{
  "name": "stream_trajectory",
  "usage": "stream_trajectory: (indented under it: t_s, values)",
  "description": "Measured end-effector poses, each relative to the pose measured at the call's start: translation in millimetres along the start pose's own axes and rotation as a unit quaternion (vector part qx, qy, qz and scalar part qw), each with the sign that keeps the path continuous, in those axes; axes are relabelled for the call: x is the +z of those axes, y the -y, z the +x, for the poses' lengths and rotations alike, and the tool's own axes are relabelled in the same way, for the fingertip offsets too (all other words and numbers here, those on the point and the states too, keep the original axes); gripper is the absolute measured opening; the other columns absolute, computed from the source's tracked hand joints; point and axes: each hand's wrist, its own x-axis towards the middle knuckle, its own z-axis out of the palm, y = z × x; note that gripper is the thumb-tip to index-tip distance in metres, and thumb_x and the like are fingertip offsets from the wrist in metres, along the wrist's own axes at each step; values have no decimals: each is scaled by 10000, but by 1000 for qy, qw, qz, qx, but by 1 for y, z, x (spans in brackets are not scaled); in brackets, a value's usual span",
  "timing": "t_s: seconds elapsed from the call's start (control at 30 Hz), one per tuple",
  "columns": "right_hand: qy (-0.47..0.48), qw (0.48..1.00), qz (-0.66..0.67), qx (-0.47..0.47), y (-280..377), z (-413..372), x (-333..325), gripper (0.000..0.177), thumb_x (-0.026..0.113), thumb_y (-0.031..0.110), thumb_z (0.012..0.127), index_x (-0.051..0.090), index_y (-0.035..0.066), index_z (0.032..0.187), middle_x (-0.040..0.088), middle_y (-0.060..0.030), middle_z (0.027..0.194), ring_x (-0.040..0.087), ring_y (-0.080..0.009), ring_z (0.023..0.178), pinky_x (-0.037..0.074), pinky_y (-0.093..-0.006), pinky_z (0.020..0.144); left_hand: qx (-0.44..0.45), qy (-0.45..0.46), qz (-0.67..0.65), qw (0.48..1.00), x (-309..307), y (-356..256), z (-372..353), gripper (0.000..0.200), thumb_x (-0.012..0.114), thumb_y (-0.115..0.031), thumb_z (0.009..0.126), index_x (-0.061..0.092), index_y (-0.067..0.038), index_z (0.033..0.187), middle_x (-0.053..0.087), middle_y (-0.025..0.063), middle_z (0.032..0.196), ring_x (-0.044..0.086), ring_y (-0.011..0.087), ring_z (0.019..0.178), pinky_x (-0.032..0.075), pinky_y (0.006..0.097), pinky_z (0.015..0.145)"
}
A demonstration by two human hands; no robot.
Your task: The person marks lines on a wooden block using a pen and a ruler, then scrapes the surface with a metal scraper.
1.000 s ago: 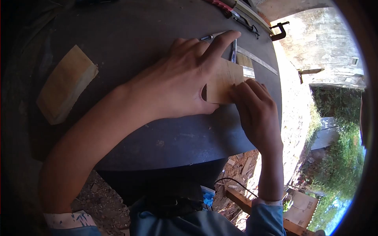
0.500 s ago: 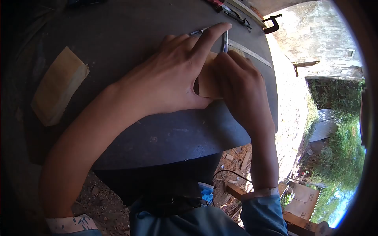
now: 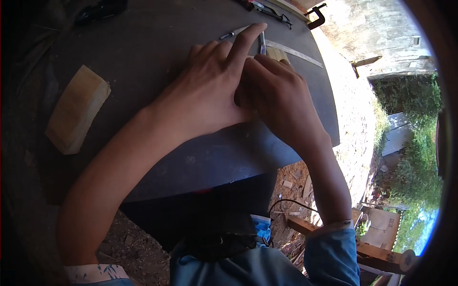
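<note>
My left hand [image 3: 212,83] lies over a wooden piece with its thumb on the near side and its index finger stretched out past the far edge. Close against it, my right hand [image 3: 279,90] is closed, fingers bent down over the piece; whatever they pinch is hidden. A pale wooden end [image 3: 276,53] shows beyond the right knuckles. Just past those knuckles is a slim silvery-blue rod [image 3: 262,44], partly covered. A pen-like tool [image 3: 231,34] lies behind the left fingers.
A loose wooden block [image 3: 78,109] rests on the dark tabletop [image 3: 191,167] at left. A flat metal ruler [image 3: 298,53] lies at the far right. A black clamp [image 3: 317,16] and a dark tool [image 3: 274,13] sit by the far edge. Wood scraps litter the ground.
My right hand has shifted left, closer to my left hand, and now covers the wooden face that showed between them. The whole view has also shifted slightly.
</note>
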Motion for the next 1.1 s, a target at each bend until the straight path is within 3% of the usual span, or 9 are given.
stream_trajectory:
  t_s: [0.13,0.2,0.4,0.5,0.6,0.83,0.87,0.93,1.1]
  values:
    - [-6,997,-11,80,-43,6,1,142,696,56,911,610,26,1020,661,-171,977,698,-429,965,573,-520,840,-7,-15,0,1000,6,-3,-1,1260,957,-235,765,140,-166,1721,617,259,1398,617,441,1327,391,554,1210]
    - [-6,999,40,-14,-13,-2,0,135,691,51,921,600,15,1015,669,-180,953,699,-431,936,576,-511,824,-11,-10,-4,1000,2,-5,2,1263,958,-232,765,136,-160,1721,631,249,1369,613,437,1330,387,558,1205]
    - [1,998,12,-56,-13,-4,-2,182,713,44,887,591,11,1019,669,-173,963,703,-425,921,578,-496,831,-3,-30,7,1000,7,-3,1,1273,962,-250,771,117,-167,1720,644,251,1316,615,425,1312,389,563,1188]
    - [11,996,-81,35,-64,0,4,204,734,81,907,601,21,1049,671,-171,995,720,-415,927,584,-513,807,-19,-3,-2,1000,10,-11,-10,1273,960,-263,779,107,-169,1720,632,266,1337,615,429,1307,393,559,1176]
    - [11,1000,6,-15,-16,-6,0,217,740,94,914,610,17,1070,685,-173,1014,729,-413,935,590,-506,792,-8,-23,11,1000,3,-8,4,1263,953,-271,790,104,-166,1718,624,272,1357,609,434,1312,394,559,1167]
    - [38,999,-36,2,-42,0,-8,164,717,88,933,643,5,1054,683,-163,1015,720,-383,990,602,-479,850,-8,-28,14,999,7,-13,-3,1185,901,-275,799,161,-90,1705,637,272,1299,612,438,1269,392,551,1141]
    - [62,993,-36,96,-41,3,-9,179,710,110,939,648,12,1076,668,-151,1025,706,-373,1029,596,-481,879,-16,-10,12,1000,7,-15,-5,1182,898,-280,805,156,-88,1705,635,270,1304,613,435,1263,389,551,1140]
    - [76,996,-15,-44,-16,1,-13,197,711,111,940,648,16,1101,676,-155,1053,712,-365,1044,585,-486,910,-25,6,17,1000,2,-16,-1,1177,892,-291,816,147,-84,1704,630,266,1314,617,429,1249,384,550,1137]
    - [66,996,-59,25,-32,5,-8,217,716,91,922,641,5,1107,683,-159,1027,729,-367,1033,592,-475,915,-20,7,32,999,2,-17,5,1206,908,-326,825,117,-69,1698,623,261,1328,609,405,1253,346,552,1157]
